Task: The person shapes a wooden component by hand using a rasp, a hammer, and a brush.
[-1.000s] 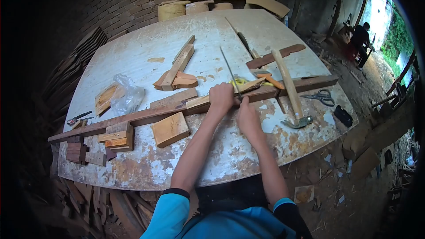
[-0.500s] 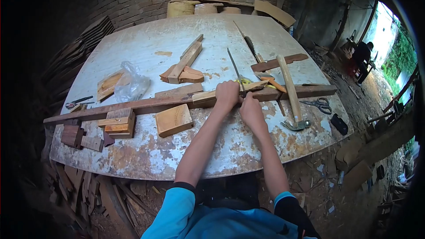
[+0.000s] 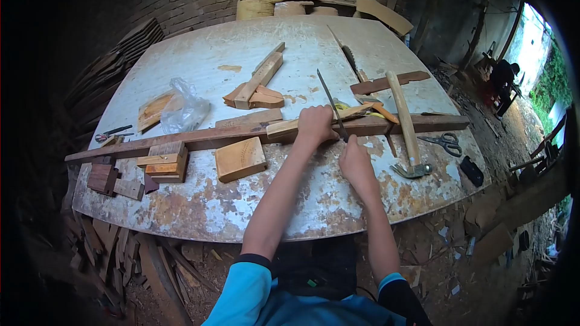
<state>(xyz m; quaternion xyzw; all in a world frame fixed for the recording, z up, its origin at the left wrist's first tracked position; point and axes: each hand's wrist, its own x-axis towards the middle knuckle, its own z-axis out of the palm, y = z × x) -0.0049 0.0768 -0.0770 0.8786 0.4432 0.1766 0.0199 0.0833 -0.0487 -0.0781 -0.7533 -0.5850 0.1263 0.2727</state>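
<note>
We judge a cutting or filing stroke in hand: our left hand (image 3: 316, 124) is clamped over the pale wood strip (image 3: 281, 130), our right hand (image 3: 356, 158) closed round the near end of the thin blade (image 3: 327, 92), handle hidden, and a further stroke calls for a firm hold and left fingers clear of the blade. Strip lies across the dark beam (image 3: 436, 123), right of the middle of the table (image 3: 211, 208), long axis roughly left-right, right end angled toward the far right corner; blade crosses it, long axis near-far, tip toward the far edge, leaning left.
</note>
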